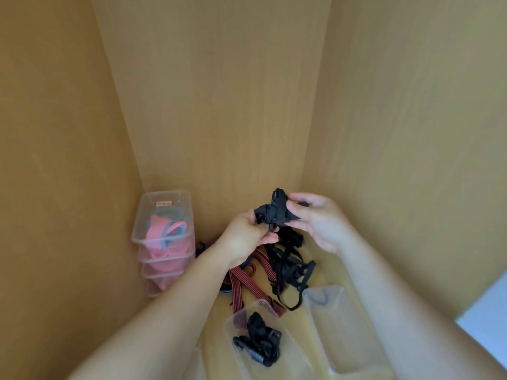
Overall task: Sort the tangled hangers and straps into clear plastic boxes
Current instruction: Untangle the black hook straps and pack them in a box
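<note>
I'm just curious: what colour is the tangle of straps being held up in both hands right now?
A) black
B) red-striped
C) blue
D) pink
A: the left hand and the right hand both grip a black strap bundle, while the red-striped straps lie below it, not held.

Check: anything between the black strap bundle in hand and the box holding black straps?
Nothing blocks the bundle: the box is open-topped. Only the loose strap pile lies between them, below the path.
</note>
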{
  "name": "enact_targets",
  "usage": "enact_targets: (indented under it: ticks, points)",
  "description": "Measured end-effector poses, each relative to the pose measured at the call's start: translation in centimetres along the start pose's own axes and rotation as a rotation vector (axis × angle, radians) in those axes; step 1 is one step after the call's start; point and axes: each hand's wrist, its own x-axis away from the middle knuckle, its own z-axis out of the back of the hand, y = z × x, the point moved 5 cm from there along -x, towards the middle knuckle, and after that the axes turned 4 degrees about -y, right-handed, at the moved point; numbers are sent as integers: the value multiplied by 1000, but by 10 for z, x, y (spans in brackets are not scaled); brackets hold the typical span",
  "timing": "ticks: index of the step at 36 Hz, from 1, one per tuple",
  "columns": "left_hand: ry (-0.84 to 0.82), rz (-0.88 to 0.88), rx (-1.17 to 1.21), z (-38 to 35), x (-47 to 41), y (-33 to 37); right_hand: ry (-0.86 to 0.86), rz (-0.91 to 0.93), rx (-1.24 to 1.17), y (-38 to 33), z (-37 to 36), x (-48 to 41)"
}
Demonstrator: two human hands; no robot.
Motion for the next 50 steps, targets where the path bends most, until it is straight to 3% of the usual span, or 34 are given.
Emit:
enact_targets:
  ticks: [6, 11, 19, 27, 33, 36, 40, 45, 50]
  points:
    - [-20, 64, -125, -9, 41, -26, -101, -94, 1, 43, 5, 26]
    - [-7, 206, -135, -19, 98, -67, -249, -61, 436, 87, 5, 61]
    - [178, 383, -239, -42, 153, -113, -581, -79, 731, 147, -8, 98]
    - [301, 439, -529, -48, 169, -124, -608, -87, 819, 169, -10, 112]
    - [288, 411, -720, -53, 171, -134, -663, -48, 968, 173, -15, 117]
    - [287, 385, -905, -56, 170, -134, -682, 0, 1156, 176, -15, 116]
    - [287, 405, -1185, -54, 169, -137, -703, 71, 1228, 177, -12, 115]
    - [367, 362, -1216, -47, 171, -139, -689, 140, 1229, 170, -8, 113]
    - [278, 405, -1382, -49, 167, -147, -713, 160, 1357, 174, -7, 109]
